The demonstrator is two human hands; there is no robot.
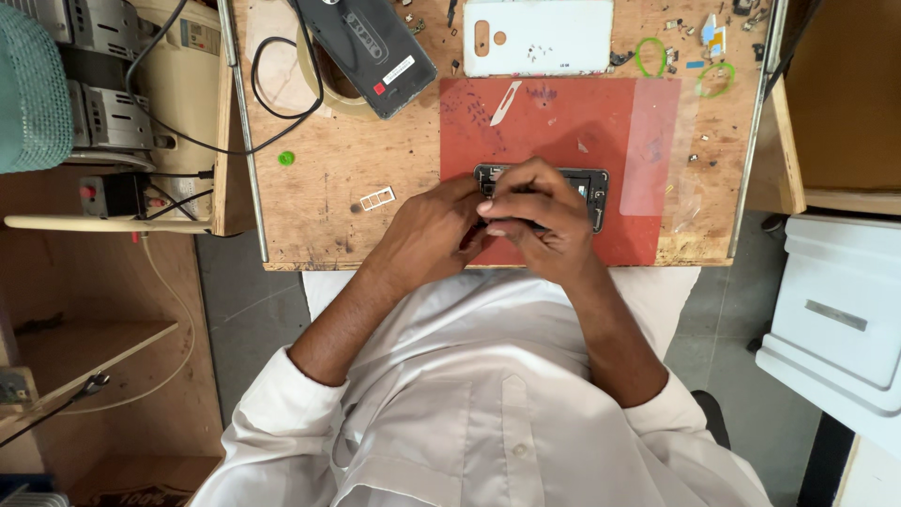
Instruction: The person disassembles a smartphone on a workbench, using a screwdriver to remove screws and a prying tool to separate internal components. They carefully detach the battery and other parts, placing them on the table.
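Observation:
A dark opened phone body (593, 188) lies on a red mat (563, 131) on the wooden workbench (319, 197). My left hand (434, 230) and my right hand (542, 218) meet over the phone's near edge and cover most of it. Their fingers curl together around something small; what it is stays hidden. A white scalpel-like blade (505, 101) lies on the mat's far left corner. Beyond the mat rest a white phone back cover (540, 36) and a black phone part with a label (371, 47).
A small tray-shaped metal piece (377, 198) and a green cap (286, 158) lie left of the mat. Green rings (649, 56) and several tiny screws and parts are scattered at the far right. Machines with cables (113, 103) stand left; a white box (840, 310) stands right.

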